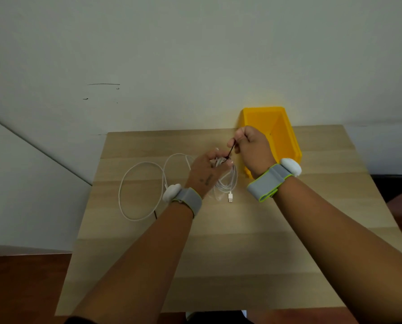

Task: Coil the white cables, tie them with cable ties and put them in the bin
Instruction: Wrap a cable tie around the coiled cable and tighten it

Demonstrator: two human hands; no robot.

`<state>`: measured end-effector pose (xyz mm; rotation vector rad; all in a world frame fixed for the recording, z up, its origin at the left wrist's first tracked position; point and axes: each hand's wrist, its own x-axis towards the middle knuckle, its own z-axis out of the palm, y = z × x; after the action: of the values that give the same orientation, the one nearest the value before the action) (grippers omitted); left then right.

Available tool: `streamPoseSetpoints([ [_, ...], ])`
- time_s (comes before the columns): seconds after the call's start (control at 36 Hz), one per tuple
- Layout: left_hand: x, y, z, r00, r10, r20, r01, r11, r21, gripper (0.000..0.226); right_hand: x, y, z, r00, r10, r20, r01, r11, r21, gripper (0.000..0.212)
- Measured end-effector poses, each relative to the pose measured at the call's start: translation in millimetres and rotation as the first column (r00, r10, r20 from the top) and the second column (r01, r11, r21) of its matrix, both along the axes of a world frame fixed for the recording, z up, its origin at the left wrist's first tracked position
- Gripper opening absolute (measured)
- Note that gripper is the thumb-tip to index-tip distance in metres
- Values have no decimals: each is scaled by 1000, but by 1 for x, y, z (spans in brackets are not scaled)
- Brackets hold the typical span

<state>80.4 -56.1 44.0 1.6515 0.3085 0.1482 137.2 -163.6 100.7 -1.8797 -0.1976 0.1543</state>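
Tying of one coil, head view. The coiled white cable (228, 181) is gripped in the curled fingers of the left hand (203, 170) over the table (218, 253), with its USB plug (230, 197) left free at the near side. The black cable tie (231, 149) is pinched between thumb and forefinger of the right hand (251, 146), the other fingers being curled in. It is held slanting up from the bundle, in front of the yellow bin (260, 120). Whether the tie's tail has been passed through its head cannot be told, since the joint is hidden by the left fingers. Three risks are judged. If the left grip is slackened before the tie is cinched, the loops may spring apart. If the pull is made askew, a loop may be left outside the tie. The thin tail may also slip from the pinch. A second white cable (146, 162) lies uncoiled on the table to the left, well apart from the bin, and could be snagged by the left forearm.
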Motion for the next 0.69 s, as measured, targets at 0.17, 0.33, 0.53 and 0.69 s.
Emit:
streamPoseSetpoints([
  [0.17, -2, -2, -1, 981, 118, 155, -182, 840, 511, 11, -3, 3, -3, 1000, 22, 11, -22, 1000, 22, 37],
  [0.33, 0, -2, 6, 978, 178, 107, -205, 906, 370, 24, 3, 2, 7, 996, -39, 79, 33, 996, 81, 38],
  [0.53, 14, -3, 10, 990, 113, 82, -132, 952, 278, 18, 7, -6, 16, 984, -118, 133, 99, 985, 142, 38],
  [0.69, 20, 1, 15, 999, 2, 42, -2, 1000, 7, 25, 14, -17, 21, 993, -107, 50, 93, 970, 224, 34],
])
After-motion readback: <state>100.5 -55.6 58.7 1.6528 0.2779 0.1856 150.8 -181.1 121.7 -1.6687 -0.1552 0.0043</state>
